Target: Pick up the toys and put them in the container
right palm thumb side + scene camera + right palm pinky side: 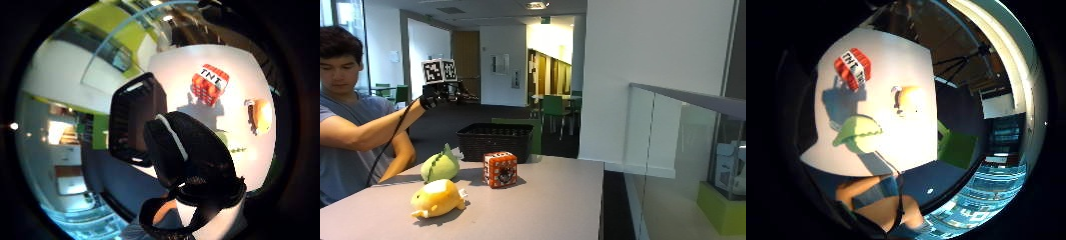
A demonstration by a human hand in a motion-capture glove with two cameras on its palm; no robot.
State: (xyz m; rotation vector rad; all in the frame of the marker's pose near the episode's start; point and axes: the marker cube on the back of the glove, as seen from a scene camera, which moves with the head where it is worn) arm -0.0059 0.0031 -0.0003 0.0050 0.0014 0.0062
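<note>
Three toys lie on the grey table (553,200): a green plush (440,166), a red TNT cube (500,169) and a yellow plush (438,197) nearest the front. A black basket (495,141) stands at the table's far edge, behind the cube. My gloved right hand (440,95) is raised high above the table's left side, well above the green plush, and holds nothing. The little finger side palm view looks down on the cube (852,68), yellow plush (908,100) and green plush (858,132). In the thumb side view the glove (190,150) covers part of the basket (132,120).
A glass railing (679,135) runs along the right side past the table's edge. Green chairs (553,107) stand in the room behind the basket. The person's bare left arm (400,155) hangs at the table's left edge.
</note>
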